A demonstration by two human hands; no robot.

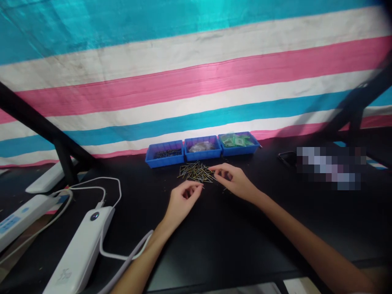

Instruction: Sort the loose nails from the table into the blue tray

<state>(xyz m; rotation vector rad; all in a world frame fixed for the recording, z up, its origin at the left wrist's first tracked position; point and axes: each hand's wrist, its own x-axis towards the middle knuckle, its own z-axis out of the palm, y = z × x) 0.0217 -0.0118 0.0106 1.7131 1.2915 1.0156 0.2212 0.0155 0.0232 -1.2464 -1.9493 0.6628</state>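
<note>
A loose pile of thin metal pieces like screws or nails (196,171) lies on the black table, in front of three blue bins. Just below the pile, my left hand (183,200) has its thumb and forefinger pinched together; whatever is between the tips is too small to name. At the pile's right edge is my right hand (231,178), its fingers curled and its fingertips close together by the pieces. What it grips, if anything, I cannot make out.
The left bin (165,163) holds dark small parts, the middle bin (203,155) clear bags, the right bin (240,151) green packets. A white power bank (79,249) with cables lies at left, near a power strip (24,216). A phone (287,157) lies at right.
</note>
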